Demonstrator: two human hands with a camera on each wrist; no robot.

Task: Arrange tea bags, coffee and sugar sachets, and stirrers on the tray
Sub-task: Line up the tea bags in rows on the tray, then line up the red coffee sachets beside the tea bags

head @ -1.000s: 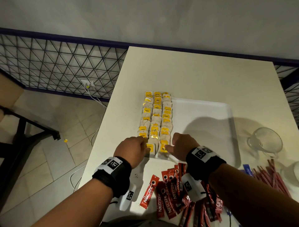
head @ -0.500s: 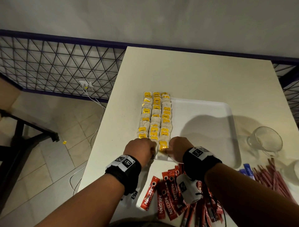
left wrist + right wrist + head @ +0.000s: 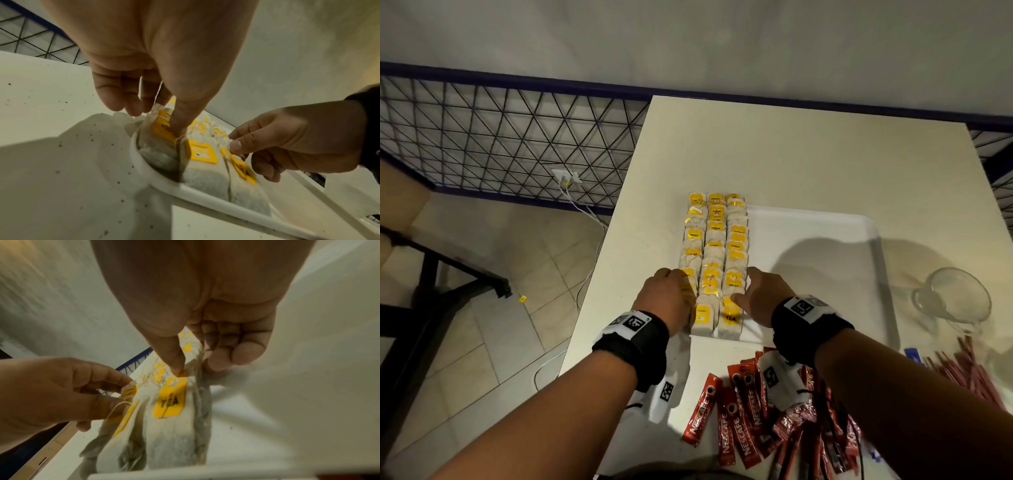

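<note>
Head view, left hand (image 3: 669,301) pinching left tea bag (image 3: 158,146), right hand (image 3: 758,298) pinching "TEA"-tagged bag (image 3: 170,423), on tray (image 3: 825,274).

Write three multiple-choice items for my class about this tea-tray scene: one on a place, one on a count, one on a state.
1. Where do the red coffee sachets lie?
A. On the table, nearer the person than the white plastic tray
B. Inside the tray
C. In the clear glass cup

2. How many columns do the yellow-tagged tea bags form on the tray?
A. One
B. Three
C. Six

3. What is the right hand doing?
A. Lying flat on the sachets
B. Lifting the cup
C. Pinching the top of the nearest tea bag in the right column

Answers: 1 A, the sachets sit in a heap below the tray's near rim. 2 B, three columns run along the tray's left side. 3 C, the right wrist view shows thumb and fingers closed on the bag's top; the left hand pinches another.
</note>
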